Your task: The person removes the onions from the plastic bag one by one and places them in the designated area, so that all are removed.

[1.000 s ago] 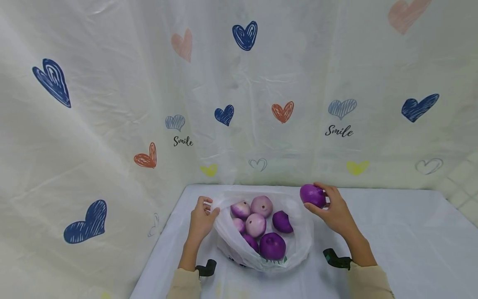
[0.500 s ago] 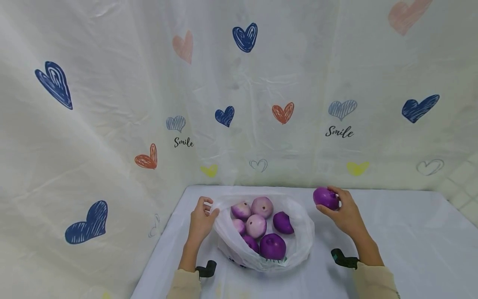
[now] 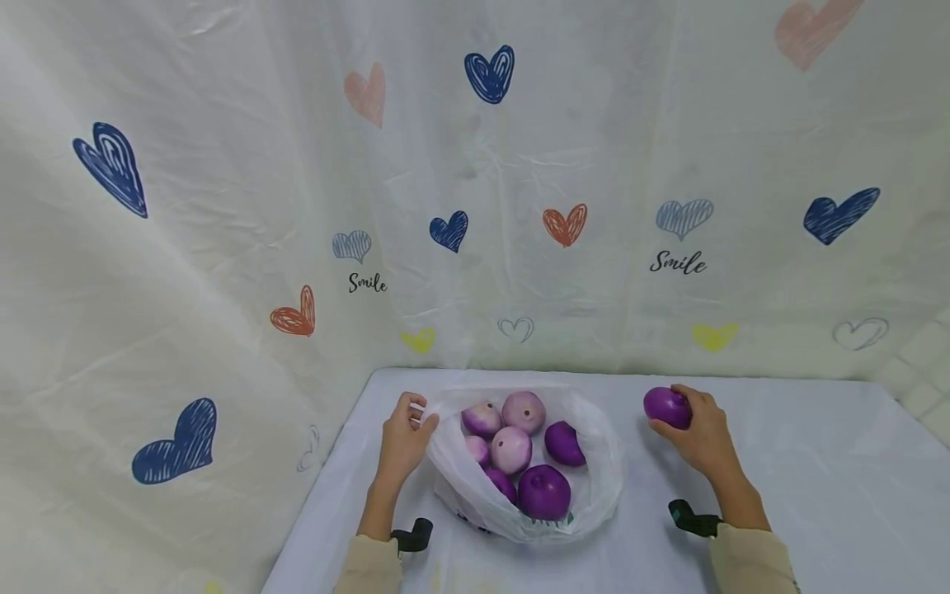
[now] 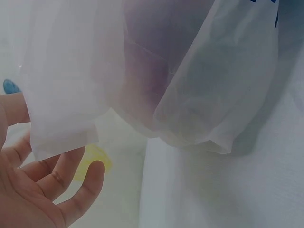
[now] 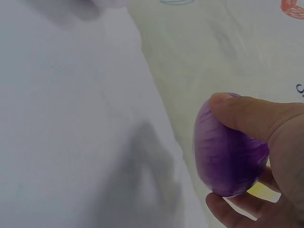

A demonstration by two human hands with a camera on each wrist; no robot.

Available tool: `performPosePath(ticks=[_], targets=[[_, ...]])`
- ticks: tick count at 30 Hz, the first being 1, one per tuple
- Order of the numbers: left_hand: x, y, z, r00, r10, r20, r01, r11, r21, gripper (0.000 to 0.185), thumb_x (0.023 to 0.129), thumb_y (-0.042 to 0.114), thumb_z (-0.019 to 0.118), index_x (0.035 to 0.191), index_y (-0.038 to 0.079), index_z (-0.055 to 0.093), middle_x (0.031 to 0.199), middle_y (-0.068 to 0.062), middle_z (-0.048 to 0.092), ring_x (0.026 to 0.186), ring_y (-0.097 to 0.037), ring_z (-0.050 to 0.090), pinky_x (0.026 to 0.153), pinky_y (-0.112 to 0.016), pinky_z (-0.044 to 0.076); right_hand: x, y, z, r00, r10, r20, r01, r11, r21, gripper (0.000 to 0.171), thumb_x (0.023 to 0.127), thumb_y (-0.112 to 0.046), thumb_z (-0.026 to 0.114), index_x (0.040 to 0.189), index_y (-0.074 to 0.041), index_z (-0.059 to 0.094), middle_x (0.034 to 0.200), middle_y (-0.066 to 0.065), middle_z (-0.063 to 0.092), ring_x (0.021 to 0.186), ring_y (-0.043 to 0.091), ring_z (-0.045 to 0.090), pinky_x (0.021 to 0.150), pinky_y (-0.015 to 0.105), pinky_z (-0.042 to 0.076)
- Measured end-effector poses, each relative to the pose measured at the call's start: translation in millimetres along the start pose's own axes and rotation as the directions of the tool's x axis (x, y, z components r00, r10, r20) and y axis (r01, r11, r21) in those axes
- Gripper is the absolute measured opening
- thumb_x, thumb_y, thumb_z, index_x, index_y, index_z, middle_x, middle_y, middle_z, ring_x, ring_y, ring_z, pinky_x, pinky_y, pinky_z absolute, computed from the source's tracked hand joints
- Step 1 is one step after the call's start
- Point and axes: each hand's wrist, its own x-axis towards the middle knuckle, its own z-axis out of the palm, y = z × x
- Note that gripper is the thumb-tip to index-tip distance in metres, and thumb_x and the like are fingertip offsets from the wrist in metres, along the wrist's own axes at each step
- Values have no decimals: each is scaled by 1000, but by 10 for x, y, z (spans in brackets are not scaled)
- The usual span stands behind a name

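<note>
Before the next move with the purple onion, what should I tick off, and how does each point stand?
1. Right hand grips the onion: ok.
2. Onion clear of the bag, out to its right: ok.
3. Onion resting on the table: cannot tell.
4. Left hand holds the bag's rim open: ok.
5. Other onions sit inside the bag: ok.
</note>
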Motion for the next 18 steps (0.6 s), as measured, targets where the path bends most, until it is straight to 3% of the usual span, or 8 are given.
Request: performPosePath(ticks=[8,18], targets=[[4,5,-1,1000,0,22,0,1000,-3,21,95,22,71,111,12,62,94,-8,70,81,-19,62,71,-33,52,5,197,46,998,39,53,-37,999,-34,83,90,-27,77,151,6,32,146,41,32,127,61,34,97,77,39],[4,-28,-20,999,-3,38,3,1000,-10,22,96,22,70,113,11,62,95,-8,70,82,-19,62,71,-33,54,20,255,123,993,82,86,-81,997,-15,87,90,-25,76,154,6,26,147,43,28,131,62,33,103,77,34]])
